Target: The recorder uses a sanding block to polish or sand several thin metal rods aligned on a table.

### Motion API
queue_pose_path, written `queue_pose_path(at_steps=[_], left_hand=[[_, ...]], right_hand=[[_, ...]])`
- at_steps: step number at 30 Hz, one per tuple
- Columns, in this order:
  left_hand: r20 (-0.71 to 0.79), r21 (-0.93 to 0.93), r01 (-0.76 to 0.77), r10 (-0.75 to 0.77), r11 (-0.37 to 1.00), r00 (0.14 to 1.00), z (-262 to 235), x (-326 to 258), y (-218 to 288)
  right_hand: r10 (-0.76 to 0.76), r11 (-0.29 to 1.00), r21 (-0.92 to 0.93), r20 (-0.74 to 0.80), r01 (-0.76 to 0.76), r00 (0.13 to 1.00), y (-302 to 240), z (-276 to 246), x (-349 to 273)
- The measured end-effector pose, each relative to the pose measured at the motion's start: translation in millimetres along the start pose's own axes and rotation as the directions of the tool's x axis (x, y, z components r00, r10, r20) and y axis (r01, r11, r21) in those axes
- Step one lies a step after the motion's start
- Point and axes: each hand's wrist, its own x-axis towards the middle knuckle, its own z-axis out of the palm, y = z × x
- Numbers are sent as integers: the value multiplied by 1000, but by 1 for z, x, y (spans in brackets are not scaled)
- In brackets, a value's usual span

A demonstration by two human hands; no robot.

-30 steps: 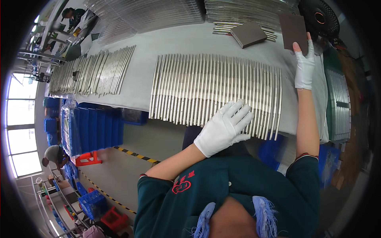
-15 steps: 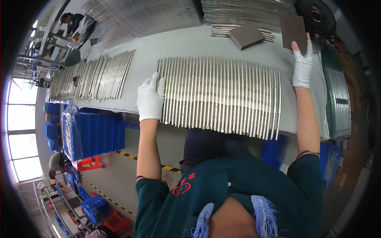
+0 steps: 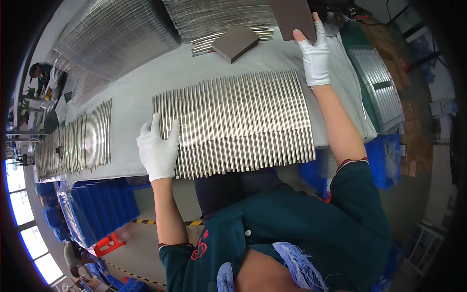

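Head view, left hand [image 3: 158, 151] flat on metal rods [image 3: 233, 124], right hand [image 3: 315, 53] gripping brown board [image 3: 292, 17]

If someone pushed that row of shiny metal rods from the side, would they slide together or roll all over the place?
The metal rods look round and polished, so they would probably roll readily on the smooth grey table. They lie packed side by side, so a push from the left hand at the row's end likely shifts many together. They look rigid and unlikely to bend.
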Motion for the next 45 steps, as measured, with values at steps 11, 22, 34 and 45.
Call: queue_pose_path(at_steps=[11, 22, 34, 45], left_hand=[[-136, 49, -66, 72, 997, 988, 15, -9, 20], [-138, -63, -338, 327, 939, 935, -3, -24, 21], [8, -375, -770, 832, 516, 554, 13, -68, 112], [-42, -340, -777, 817, 530, 576, 17, -77, 120]], right_hand=[[-34, 995, -90, 36, 37, 999, 5, -3, 1], [-62, 993, -95, 35, 65, 997, 7, -9, 1], [3, 997, 78, -34, 0, 999, 4, -9, 6], [5, 1000, 5, 179, -6, 984, 1, 2, -7]])
